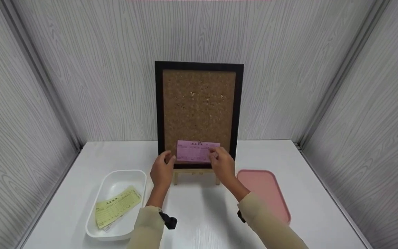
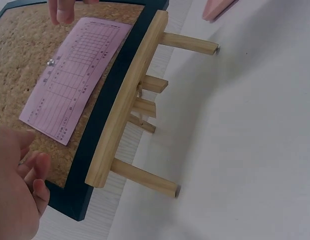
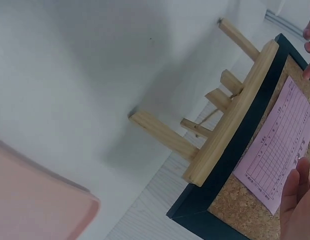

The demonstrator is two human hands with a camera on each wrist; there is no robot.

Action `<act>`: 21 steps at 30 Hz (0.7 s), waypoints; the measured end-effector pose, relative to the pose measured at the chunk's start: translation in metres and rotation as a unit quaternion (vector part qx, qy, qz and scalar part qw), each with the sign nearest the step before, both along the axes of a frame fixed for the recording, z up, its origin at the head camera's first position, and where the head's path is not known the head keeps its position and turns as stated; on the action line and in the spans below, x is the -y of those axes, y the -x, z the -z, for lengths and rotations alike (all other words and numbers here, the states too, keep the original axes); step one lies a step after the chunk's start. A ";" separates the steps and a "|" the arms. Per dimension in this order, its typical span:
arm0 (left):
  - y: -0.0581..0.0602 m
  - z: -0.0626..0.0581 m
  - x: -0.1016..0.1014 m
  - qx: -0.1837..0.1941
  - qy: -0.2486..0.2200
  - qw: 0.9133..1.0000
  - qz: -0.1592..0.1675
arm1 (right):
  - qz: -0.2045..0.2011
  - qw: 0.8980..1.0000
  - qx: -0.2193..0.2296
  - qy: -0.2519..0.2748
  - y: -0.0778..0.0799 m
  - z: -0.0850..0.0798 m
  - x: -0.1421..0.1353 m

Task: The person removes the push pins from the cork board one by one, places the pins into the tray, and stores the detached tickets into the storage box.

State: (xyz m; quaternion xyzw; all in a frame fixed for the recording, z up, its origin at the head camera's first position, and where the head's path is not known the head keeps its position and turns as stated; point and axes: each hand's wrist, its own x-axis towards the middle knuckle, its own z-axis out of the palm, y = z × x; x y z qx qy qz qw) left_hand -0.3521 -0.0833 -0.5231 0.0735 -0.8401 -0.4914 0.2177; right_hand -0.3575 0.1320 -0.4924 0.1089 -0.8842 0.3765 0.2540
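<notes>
A pink printed slip lies flat against the lower part of a black-framed corkboard. In the left wrist view, a small shiny pin marks the middle of the slip's top edge. My left hand is beside the slip's left end, over the frame's edge, its fingers loosely bent. My right hand is at the slip's right end, with bent fingertips overlapping it in the head view. In the right wrist view those fingers are close over the slip's corner.
A wooden easel supports the board on the white table. At left stands a white tray with a yellow slip lying over a paler one. A pink tray lies at right. Grey wood-grain walls enclose the table.
</notes>
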 end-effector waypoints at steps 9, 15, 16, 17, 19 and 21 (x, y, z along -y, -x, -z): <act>0.010 -0.005 -0.005 -0.007 0.002 1.000 0.009 | 0.002 1.000 0.009 0.023 0.013 -0.001 0.022; 0.013 -0.006 -0.009 0.003 -0.006 1.000 0.019 | 0.026 0.999 0.005 0.034 0.022 -0.003 0.031; 0.014 -0.006 -0.009 0.002 -0.006 1.000 0.022 | 0.028 0.999 0.008 0.036 0.022 -0.003 0.033; 0.014 -0.007 -0.009 0.001 -0.007 1.000 0.025 | 0.030 0.999 0.011 0.037 0.023 -0.004 0.034; 0.015 -0.007 -0.009 -0.001 -0.009 1.000 0.029 | 0.035 0.999 0.017 0.035 0.024 -0.003 0.037; 0.015 -0.007 -0.008 0.001 -0.012 0.999 0.031 | 0.041 0.998 0.022 0.034 0.024 -0.003 0.040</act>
